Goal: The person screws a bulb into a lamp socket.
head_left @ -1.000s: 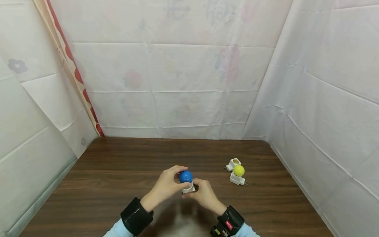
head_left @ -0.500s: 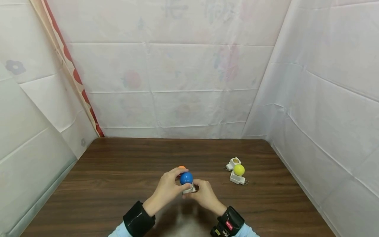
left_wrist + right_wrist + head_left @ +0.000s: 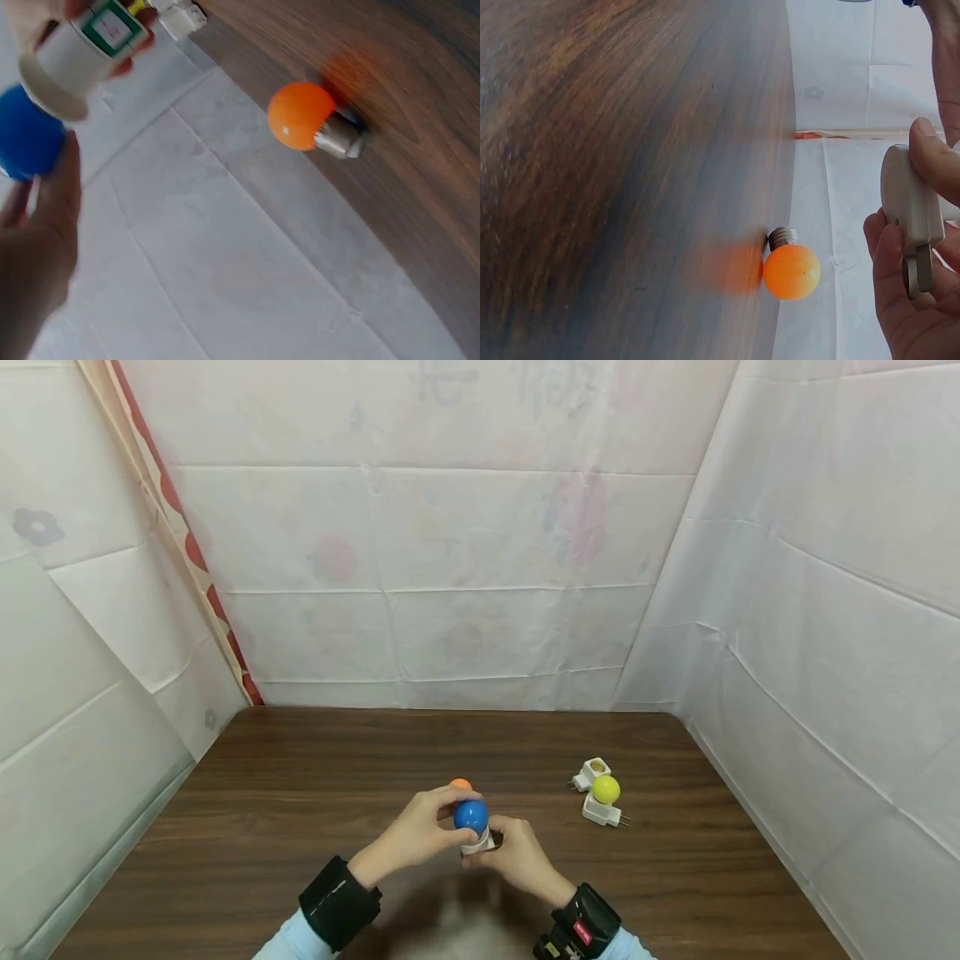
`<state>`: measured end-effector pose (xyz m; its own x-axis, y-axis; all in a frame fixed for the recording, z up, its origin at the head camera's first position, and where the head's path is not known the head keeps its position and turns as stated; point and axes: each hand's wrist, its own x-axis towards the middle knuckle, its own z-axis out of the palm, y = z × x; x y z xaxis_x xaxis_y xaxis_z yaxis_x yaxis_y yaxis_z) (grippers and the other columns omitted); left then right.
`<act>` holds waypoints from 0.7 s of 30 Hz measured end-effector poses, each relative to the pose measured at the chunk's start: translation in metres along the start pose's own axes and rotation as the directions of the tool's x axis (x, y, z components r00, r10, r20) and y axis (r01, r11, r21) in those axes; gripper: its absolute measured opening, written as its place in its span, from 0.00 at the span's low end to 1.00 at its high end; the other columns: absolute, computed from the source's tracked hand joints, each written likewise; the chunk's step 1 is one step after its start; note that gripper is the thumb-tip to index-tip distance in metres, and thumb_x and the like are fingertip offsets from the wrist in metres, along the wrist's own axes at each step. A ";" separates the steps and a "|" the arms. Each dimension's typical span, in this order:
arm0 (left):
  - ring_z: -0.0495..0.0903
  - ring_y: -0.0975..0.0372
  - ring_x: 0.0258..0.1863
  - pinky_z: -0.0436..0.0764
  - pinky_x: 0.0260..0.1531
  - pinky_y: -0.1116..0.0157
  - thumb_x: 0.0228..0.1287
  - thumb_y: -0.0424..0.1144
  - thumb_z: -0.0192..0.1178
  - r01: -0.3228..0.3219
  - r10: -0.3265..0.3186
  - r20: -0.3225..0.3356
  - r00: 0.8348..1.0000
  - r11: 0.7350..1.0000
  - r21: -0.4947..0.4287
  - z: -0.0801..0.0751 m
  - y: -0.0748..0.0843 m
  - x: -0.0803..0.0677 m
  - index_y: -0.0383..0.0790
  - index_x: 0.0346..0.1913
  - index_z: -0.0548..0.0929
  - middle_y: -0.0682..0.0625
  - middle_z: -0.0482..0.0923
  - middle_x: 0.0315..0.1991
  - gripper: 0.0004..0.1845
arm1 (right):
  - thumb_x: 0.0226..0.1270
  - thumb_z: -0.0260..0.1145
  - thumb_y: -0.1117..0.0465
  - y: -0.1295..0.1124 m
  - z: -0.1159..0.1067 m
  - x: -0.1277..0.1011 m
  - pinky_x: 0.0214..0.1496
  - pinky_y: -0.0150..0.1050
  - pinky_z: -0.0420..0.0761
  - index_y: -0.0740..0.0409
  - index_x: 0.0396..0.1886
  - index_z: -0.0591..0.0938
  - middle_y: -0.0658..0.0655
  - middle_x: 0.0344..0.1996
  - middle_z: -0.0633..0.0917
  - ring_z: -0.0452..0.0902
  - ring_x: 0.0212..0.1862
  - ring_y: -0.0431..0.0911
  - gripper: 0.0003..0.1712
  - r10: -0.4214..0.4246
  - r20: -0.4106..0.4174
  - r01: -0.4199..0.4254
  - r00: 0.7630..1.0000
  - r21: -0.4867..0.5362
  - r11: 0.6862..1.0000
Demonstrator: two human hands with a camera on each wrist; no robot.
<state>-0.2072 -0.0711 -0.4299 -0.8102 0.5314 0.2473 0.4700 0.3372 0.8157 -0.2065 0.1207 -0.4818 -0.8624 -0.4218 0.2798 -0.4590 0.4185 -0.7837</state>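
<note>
The blue bulb [image 3: 471,815] is gripped from above by the curled fingers of the left hand [image 3: 417,832], while the white plug-in socket [image 3: 477,841] under it is pinched between thumb and fingers of the right hand [image 3: 514,853]. Both are held just above the table [image 3: 300,777], near its front middle. Whether the bulb's thread is seated in the socket cannot be told; in the left wrist view the bulb [image 3: 28,135] and the socket's open mouth [image 3: 71,71] touch, yet their axes look slightly angled.

The step in hand is judged to be the turning of bulb against socket. For this to be done well, the 2 axes should be brought into 1 line before any twist is given, so that cross-threading is avoided. The socket should be kept motionless and only the bulb rotated, in short turns with light pressure along the axis. The prongs seen in the right wrist view [image 3: 917,271] should be kept off the palm.

An orange bulb [image 3: 461,784] lies loose on the table just beyond the hands at 12 o'clock and could be nudged into rolling. A yellow bulb in its socket [image 3: 603,802] and an empty socket [image 3: 592,773] stand well apart at 2 o'clock.
</note>
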 end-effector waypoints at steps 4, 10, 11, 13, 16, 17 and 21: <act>0.73 0.51 0.56 0.76 0.53 0.59 0.59 0.40 0.62 -0.008 0.013 0.099 0.995 0.998 -0.054 -0.008 -0.003 0.000 0.42 0.58 0.74 0.43 0.71 0.58 0.23 | 0.46 0.74 0.55 -0.003 0.000 0.000 0.32 0.27 0.77 0.53 0.38 0.83 0.48 0.32 0.85 0.75 0.31 0.32 0.17 -0.010 0.008 0.010 1.000 0.023 1.000; 0.73 0.53 0.57 0.75 0.54 0.59 0.59 0.39 0.62 -0.014 0.028 0.140 0.990 0.995 -0.100 -0.012 -0.004 0.001 0.41 0.58 0.73 0.45 0.71 0.58 0.23 | 0.46 0.75 0.56 -0.004 0.001 0.000 0.33 0.27 0.78 0.53 0.38 0.83 0.49 0.33 0.85 0.77 0.33 0.32 0.17 -0.009 0.012 0.009 1.000 0.026 1.000; 0.73 0.53 0.57 0.75 0.54 0.58 0.59 0.38 0.62 -0.016 0.030 0.141 0.990 0.995 -0.101 -0.012 -0.004 0.001 0.40 0.58 0.73 0.45 0.71 0.57 0.23 | 0.46 0.75 0.56 -0.004 0.001 -0.001 0.33 0.27 0.78 0.53 0.38 0.83 0.48 0.33 0.85 0.77 0.33 0.32 0.18 -0.006 0.014 0.006 1.000 0.023 1.000; 0.73 0.53 0.56 0.75 0.54 0.57 0.59 0.38 0.62 -0.023 0.036 0.137 0.990 0.995 -0.095 -0.011 -0.005 0.001 0.39 0.58 0.73 0.45 0.72 0.57 0.24 | 0.46 0.74 0.55 -0.003 0.001 -0.001 0.33 0.27 0.77 0.53 0.39 0.83 0.48 0.33 0.85 0.77 0.32 0.32 0.18 0.000 0.017 0.000 1.000 0.020 1.000; 0.72 0.53 0.56 0.74 0.55 0.56 0.58 0.38 0.62 -0.030 0.041 0.130 0.991 0.996 -0.085 -0.009 -0.006 0.002 0.40 0.58 0.73 0.46 0.72 0.57 0.24 | 0.46 0.75 0.55 -0.002 0.001 -0.001 0.33 0.27 0.77 0.53 0.39 0.83 0.48 0.33 0.85 0.76 0.32 0.32 0.18 0.008 0.015 -0.008 1.000 0.007 1.000; 0.72 0.54 0.57 0.74 0.55 0.55 0.58 0.38 0.62 -0.032 0.042 0.125 0.991 0.996 -0.083 -0.009 -0.006 0.002 0.41 0.58 0.73 0.46 0.72 0.57 0.24 | 0.46 0.75 0.56 -0.002 0.001 -0.001 0.33 0.27 0.77 0.53 0.39 0.83 0.48 0.33 0.85 0.76 0.32 0.32 0.18 0.009 0.012 -0.009 1.000 0.003 1.000; 0.72 0.54 0.57 0.73 0.56 0.54 0.57 0.39 0.64 -0.046 0.054 0.102 0.993 0.996 -0.081 -0.005 -0.007 0.003 0.45 0.59 0.73 0.48 0.72 0.57 0.25 | 0.46 0.75 0.56 -0.001 -0.001 -0.001 0.33 0.27 0.77 0.53 0.39 0.82 0.48 0.33 0.85 0.76 0.32 0.32 0.18 0.004 0.001 -0.004 1.000 -0.007 1.000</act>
<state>-0.2145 -0.0764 -0.4321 -0.7438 0.6252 0.2367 0.4768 0.2481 0.8433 -0.2053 0.1213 -0.4813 -0.8641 -0.4212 0.2757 -0.4567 0.4257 -0.7812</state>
